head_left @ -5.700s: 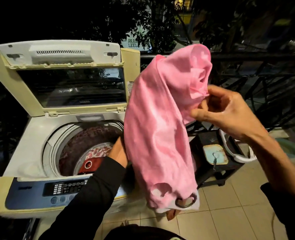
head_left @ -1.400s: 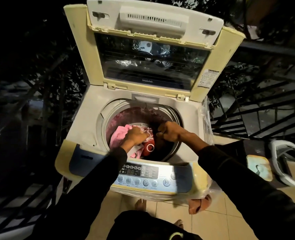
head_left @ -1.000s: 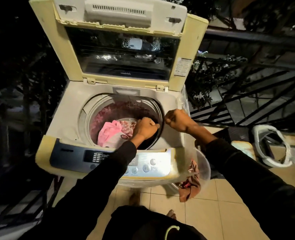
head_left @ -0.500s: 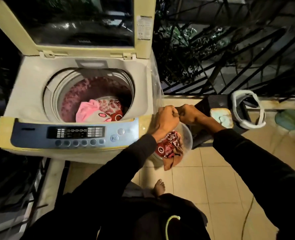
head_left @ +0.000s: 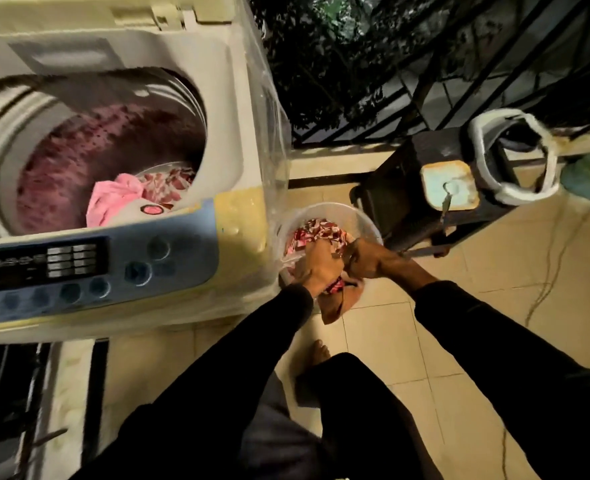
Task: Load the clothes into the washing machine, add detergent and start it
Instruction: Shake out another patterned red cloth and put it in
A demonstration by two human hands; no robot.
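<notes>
Top-loading washing machine [head_left: 238, 174] stands to the left of both hands, lid up, drum open. Inside the drum: a pink garment [head_left: 113, 202] beside a red-and-white patterned cloth [head_left: 168, 180], both low against the near wall. Blue control panel [head_left: 113, 268] along the machine's front edge, left of the grip.

Clear plastic tub [head_left: 366, 221] sits on the tiled floor [head_left: 477, 323] just beside the machine's right side. Left hand [head_left: 321, 268] is down in the tub, fingers curled round the red patterned clothes [head_left: 316, 233]. Right hand [head_left: 364, 259] is touching the left, fingers likewise closed on the same bundle. A brownish garment [head_left: 342, 303] hangs over the tub's near rim, below the hands.

Right of and beyond the grip: a dark stool [head_left: 407, 188], with a white ring-shaped object [head_left: 515, 161] at its far side. Bare foot [head_left: 319, 353] below the tub.
</notes>
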